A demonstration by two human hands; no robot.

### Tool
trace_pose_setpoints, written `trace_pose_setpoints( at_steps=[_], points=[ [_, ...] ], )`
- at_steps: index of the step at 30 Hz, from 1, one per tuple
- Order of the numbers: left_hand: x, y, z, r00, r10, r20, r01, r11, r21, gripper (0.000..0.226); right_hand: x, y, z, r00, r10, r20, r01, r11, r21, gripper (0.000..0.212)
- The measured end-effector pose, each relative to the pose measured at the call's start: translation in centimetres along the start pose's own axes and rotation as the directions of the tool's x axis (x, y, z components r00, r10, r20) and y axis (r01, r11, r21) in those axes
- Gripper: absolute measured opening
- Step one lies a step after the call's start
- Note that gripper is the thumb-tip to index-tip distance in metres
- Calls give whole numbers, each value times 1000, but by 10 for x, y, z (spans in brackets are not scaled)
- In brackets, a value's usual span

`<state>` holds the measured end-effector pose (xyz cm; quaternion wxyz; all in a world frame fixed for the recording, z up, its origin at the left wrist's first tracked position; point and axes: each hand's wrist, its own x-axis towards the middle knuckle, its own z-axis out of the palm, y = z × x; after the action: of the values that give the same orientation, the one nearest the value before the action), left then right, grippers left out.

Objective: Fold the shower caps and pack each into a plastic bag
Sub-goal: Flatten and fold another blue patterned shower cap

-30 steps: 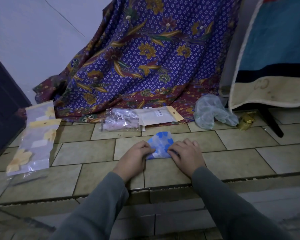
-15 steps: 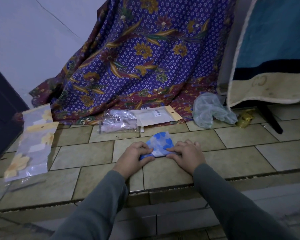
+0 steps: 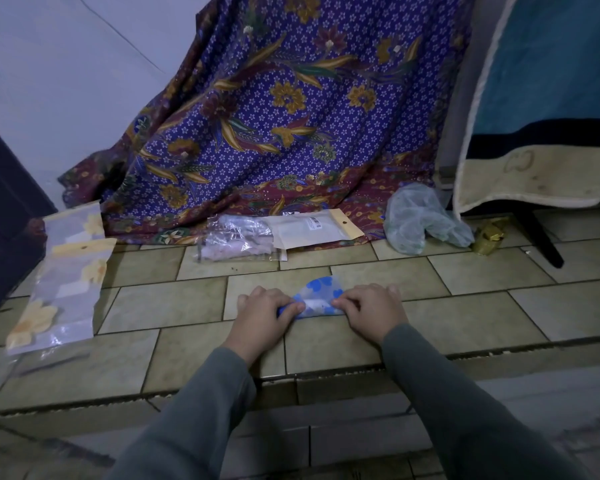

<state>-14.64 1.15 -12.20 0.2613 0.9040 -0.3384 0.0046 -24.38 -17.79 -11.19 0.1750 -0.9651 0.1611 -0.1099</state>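
Your left hand [image 3: 262, 315] and right hand [image 3: 371, 311] are both down on the blue-flowered shower cap [image 3: 321, 297], fingers curled, each pinching one end of the near edge against the tiled floor [image 3: 160, 306]. The left thumb and forefinger nip the left corner, the right fingertips nip the right corner, and only a small part of the cap shows between and just beyond your knuckles.

Here's what matters: the cap's long axis runs left to right, straight across between your two grips, and its rounded free edge lies away from you, toward the patterned cloth [image 3: 291, 116]. Neither hand is nearer; you're holding it evenly. So the coming fold, by my reading, rolls forward over that far edge, or brings one end across to the other.

Look outward now. The clear plastic bags [image 3: 238, 239] and the card-topped packet [image 3: 317, 226] lie beyond the cap, slightly to your left, well apart from your hands, so either hand has to reach forward. A crumpled pale green cap [image 3: 420, 220] sits further off on your right, and the flowered bags [image 3: 61, 282] lie well to your left.
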Motion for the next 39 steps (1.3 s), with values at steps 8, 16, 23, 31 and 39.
trace_pose_setpoints(
  at_steps=[8, 16, 23, 31, 39],
  points=[
    [6, 9, -5, 988, -153, -31, 153, 988, 22, 17, 20, -8, 1, 967, 228, 118, -220, 973, -77, 27],
    [-2, 10, 4, 974, 168, -152, -150, 981, 120, 9, 1, -18, 5, 988, 19, -151, -43, 986, -161, 17],
    [-4, -3, 4, 982, 156, -108, -154, 988, 25, 41, -12, -12, 14, 987, -51, -154, 27, 988, -154, 23],
    [-1, -6, 6, 972, 188, -142, -182, 982, 54, 42, -10, -8, 1, 1000, -22, 0, 21, 987, -160, 36],
    [-17, -7, 5, 963, 198, -182, -182, 978, 103, 38, -21, -13, 1, 1000, -2, 4, 3, 987, -162, 35]
  ],
)
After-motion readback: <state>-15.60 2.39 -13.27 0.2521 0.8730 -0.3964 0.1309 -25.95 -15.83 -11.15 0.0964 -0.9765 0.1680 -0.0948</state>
